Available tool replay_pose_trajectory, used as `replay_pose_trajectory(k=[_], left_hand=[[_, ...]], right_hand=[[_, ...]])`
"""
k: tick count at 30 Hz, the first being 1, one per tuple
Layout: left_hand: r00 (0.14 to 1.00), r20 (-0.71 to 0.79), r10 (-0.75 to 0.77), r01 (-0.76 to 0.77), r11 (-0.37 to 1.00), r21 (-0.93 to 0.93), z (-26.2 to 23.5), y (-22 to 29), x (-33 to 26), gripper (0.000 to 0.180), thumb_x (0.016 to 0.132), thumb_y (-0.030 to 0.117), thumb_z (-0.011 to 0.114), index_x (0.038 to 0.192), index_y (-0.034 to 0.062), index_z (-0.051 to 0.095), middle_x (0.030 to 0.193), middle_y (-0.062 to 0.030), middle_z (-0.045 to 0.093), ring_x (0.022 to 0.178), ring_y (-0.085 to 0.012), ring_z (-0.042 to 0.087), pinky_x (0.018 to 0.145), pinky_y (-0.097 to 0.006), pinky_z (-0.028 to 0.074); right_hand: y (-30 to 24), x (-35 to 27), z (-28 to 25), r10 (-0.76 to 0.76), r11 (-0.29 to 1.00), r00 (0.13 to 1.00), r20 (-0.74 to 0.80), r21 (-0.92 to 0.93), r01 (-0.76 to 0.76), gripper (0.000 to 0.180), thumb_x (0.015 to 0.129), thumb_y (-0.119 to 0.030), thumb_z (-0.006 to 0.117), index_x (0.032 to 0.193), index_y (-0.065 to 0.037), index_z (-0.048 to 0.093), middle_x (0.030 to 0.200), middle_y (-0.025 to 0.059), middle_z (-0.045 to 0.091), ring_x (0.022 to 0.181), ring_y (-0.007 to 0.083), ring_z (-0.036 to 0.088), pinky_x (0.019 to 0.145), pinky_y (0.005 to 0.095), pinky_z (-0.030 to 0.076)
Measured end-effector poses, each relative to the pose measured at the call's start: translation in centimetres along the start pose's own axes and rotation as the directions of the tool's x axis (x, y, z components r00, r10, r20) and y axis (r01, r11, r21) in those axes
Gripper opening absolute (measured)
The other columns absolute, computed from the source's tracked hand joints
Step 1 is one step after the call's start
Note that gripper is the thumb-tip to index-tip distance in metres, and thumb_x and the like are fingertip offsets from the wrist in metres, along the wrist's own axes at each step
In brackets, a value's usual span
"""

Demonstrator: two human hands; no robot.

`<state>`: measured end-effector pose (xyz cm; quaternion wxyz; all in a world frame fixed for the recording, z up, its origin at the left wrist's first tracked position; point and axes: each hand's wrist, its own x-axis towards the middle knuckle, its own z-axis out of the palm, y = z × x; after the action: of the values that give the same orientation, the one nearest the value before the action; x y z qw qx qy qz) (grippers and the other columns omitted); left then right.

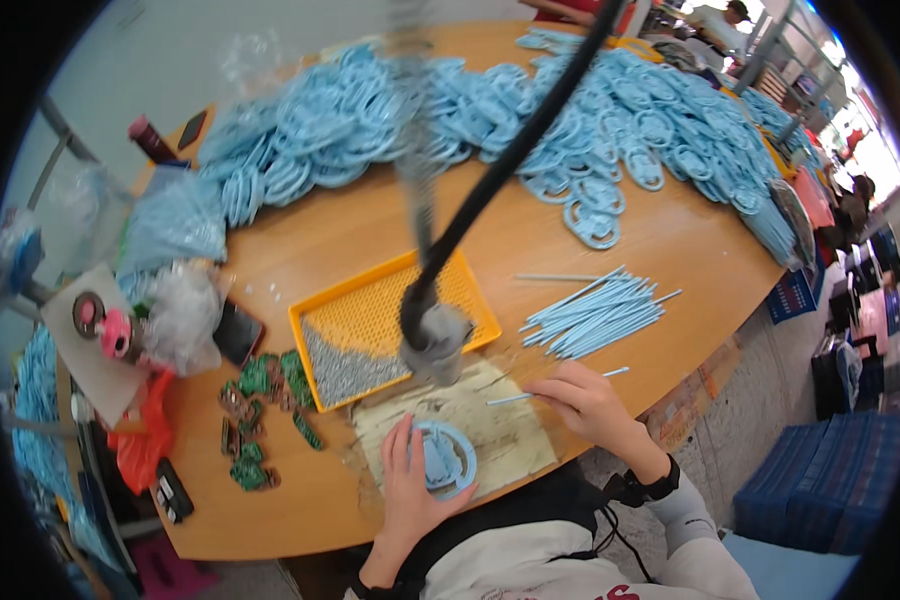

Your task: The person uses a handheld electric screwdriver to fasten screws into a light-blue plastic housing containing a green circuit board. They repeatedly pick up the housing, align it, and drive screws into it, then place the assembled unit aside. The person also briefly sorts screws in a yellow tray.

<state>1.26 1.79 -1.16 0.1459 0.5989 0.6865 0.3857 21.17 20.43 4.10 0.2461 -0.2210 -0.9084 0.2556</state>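
My left hand (406, 487) is closed on the rim of a light blue round plastic part (467, 452), which lies on a worn, stained yellowish sheet (515, 440) at the table's near edge. Between the fingertips of my right hand (588, 408) is a thin light blue stick (510, 400), its ends poking out on both sides. The stick is apart from the round part, to its right and a little farther off. Beyond my right hand lies a loose pile of similar light blue sticks (600, 318).
A yellow tray (390, 268) holds many small grey metal pieces. Over it hangs a grey tool (440, 345) on a black cable. Green and brown pieces (255, 390) and a phone (238, 333) lie left. Heaped light blue plastic parts (350, 115) line the far edge; people are beyond.
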Motion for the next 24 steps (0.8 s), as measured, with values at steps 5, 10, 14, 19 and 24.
replay_pose_trajectory(k=[5, 10, 14, 19, 24], left_hand=[[0.992, -0.072, 0.102, -0.113, 0.979, -0.17, -0.5, -1.2, -0.7, 0.113, 0.059, 0.03, 0.085, 0.146, 0.0075, 0.016, 0.141, -0.0272, 0.031, 0.124, -0.0461, 0.035, 0.101, -0.057, 0.029], [0.999, -0.033, 0.009, -0.015, 0.986, -0.164, -0.4, -1.0, -1.0, 0.115, 0.06, 0.034, 0.085, 0.148, 0.0093, 0.015, 0.143, -0.0255, 0.029, 0.127, -0.0443, 0.034, 0.101, -0.06, 0.025], [0.999, -0.04, -0.002, -0.005, 0.986, -0.167, -0.2, -1.0, -0.7, 0.107, 0.061, 0.035, 0.083, 0.145, 0.0075, 0.022, 0.144, -0.0255, 0.029, 0.128, -0.0448, 0.033, 0.102, -0.062, 0.024], [0.999, -0.03, -0.021, 0.02, 0.999, -0.042, 0.1, -0.7, -0.9, 0.099, 0.062, 0.036, 0.082, 0.141, 0.0063, 0.031, 0.145, -0.0246, 0.028, 0.128, -0.0443, 0.032, 0.1, -0.064, 0.024], [0.998, 0.015, -0.062, 0.061, 0.998, 0.033, 0.1, -0.2, -0.7, 0.096, 0.062, 0.037, 0.081, 0.141, 0.0069, 0.034, 0.146, -0.0239, 0.027, 0.129, -0.0439, 0.031, 0.1, -0.065, 0.024]], right_hand=[[-0.5, -2.0, 2.9, 0.036, 0.999, 0.972, 0.234, -0.009, -0.034, 0.026, 0.074, -0.003, 0.065, 0.099, -0.009, 0.067, 0.079, 0.0076, 0.056, 0.075, 0.0257, 0.058, 0.063, 0.0345, 0.048], [-1.7, -2.5, 5.3, 0.081, 0.967, 0.973, 0.216, 0.22, -0.129, 0.022, 0.077, -0.002, 0.064, 0.098, -0.006, 0.067, 0.086, 0.0086, 0.06, 0.079, 0.0271, 0.06, 0.067, 0.0348, 0.049], [-2.4, -1.8, 6.5, 0.035, 0.952, 0.979, 0.201, 0.29, -0.093, 0.024, 0.077, -0.001, 0.064, 0.1, -0.005, 0.066, 0.087, 0.0089, 0.061, 0.08, 0.0273, 0.061, 0.068, 0.0349, 0.05], [-2.3, -1.6, 7.1, 0.007, 0.98, 0.978, 0.207, 0.195, -0.048, 0.029, 0.075, 0.0, 0.064, 0.103, -0.007, 0.066, 0.088, 0.008, 0.062, 0.08, 0.0268, 0.061, 0.068, 0.0352, 0.05], [-1.6, -1.0, 6.8, -0.12, 0.985, 0.956, 0.268, 0.149, 0.082, 0.041, 0.07, -0.001, 0.063, 0.109, -0.013, 0.065, 0.088, 0.0055, 0.061, 0.077, 0.0254, 0.06, 0.067, 0.0354, 0.049]])
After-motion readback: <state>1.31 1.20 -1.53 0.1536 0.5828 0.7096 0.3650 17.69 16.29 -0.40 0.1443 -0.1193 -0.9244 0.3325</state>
